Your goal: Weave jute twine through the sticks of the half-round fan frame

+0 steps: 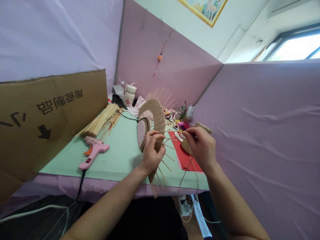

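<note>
A round woven piece (159,116) with thin sticks radiating from its rim stands tilted above the table. My left hand (152,150) grips its lower right part, fingers closed round the woven band. On its left side is a pale pink dotted centre (141,131). Just right of the piece, my right hand (201,145) pinches a thin strand of twine near the stick tips. Loose twine (186,173) hangs in loops from that hand down past the table edge.
A pink glue gun (93,151) lies at the left, beside a bundle of sticks (102,120) and a cardboard sheet (57,113). Red paper (183,158) and a twine roll (185,146) lie near my right hand. A white cup (130,95) stands behind.
</note>
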The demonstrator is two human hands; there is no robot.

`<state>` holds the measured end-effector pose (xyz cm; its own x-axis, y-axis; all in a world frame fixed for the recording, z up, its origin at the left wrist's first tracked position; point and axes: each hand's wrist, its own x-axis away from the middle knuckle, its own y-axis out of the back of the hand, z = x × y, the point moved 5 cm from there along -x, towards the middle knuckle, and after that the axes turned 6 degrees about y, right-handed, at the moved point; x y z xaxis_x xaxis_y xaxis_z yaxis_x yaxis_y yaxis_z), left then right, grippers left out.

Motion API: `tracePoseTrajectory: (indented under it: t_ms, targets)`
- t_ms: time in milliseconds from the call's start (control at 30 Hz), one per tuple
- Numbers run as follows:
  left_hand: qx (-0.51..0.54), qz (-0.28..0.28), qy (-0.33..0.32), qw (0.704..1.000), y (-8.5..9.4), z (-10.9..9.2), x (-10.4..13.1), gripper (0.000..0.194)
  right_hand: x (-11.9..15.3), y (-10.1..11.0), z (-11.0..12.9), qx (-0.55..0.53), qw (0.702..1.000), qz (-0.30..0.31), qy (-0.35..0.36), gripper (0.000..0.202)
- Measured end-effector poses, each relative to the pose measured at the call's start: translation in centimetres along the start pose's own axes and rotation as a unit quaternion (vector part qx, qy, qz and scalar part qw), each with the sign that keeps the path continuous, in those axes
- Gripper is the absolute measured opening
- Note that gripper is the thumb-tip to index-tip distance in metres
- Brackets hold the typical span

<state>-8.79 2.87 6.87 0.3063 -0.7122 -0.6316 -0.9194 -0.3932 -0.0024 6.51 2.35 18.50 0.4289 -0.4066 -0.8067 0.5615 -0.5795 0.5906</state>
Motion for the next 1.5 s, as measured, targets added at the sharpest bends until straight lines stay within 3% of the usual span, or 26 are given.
tracePoseTrajectory:
  t_ms: [167,300,400,500,600,700,833,1000,1200,1500]
  targets:
    - [-0.011,0.006,0.003,1.0,-0.1,0.0,0.0,0.031,-0.8,-1.1,-1.4,-0.018,1.0,0.021,-0.005,0.016]
    - [-0.007,0.007,0.0,1.0,-0.2,-0.1,0.0,0.029,-3.2,-0.7,-0.2,0.019,0.995,0.03,0.088,0.018]
    - [-0.007,0.008,0.002,1.0,-0.1,-0.1,0.0,0.027,-4.8,-0.5,0.9,0.033,0.98,0.095,0.173,0.017]
    - [-0.008,0.012,0.005,1.0,-0.1,0.0,0.0,0.027,-5.9,-0.3,1.3,0.034,0.967,0.151,0.204,0.019]
    - [-0.006,0.01,0.006,1.0,-0.1,-0.1,0.0,0.028,-6.5,-0.3,0.7,0.029,0.976,0.138,0.168,0.016]
    - [-0.005,0.006,0.008,1.0,-0.1,-0.2,0.0,0.029,-5.9,-1.3,-1.0,-0.001,0.992,0.089,0.087,0.013]
    - [-0.008,0.008,0.009,1.0,-0.3,-0.1,0.1,0.03,-3.9,-5.2,-3.5,-0.092,0.994,0.035,-0.05,0.012]
    - [0.001,0.013,0.002,1.0,-0.5,0.4,0.1,0.031,-2.1,-11.0,-4.0,-0.222,0.957,-0.004,-0.188,0.017]
    - [0.019,0.017,0.048,0.998,0.0,1.3,-0.1,0.04,-2.1,-12.7,-2.7,-0.278,0.933,-0.049,-0.224,0.016]
    - [0.032,0.097,0.0,0.995,0.8,1.1,-0.5,0.05,-2.1,-12.9,-2.0,-0.321,0.92,-0.059,-0.219,0.018]
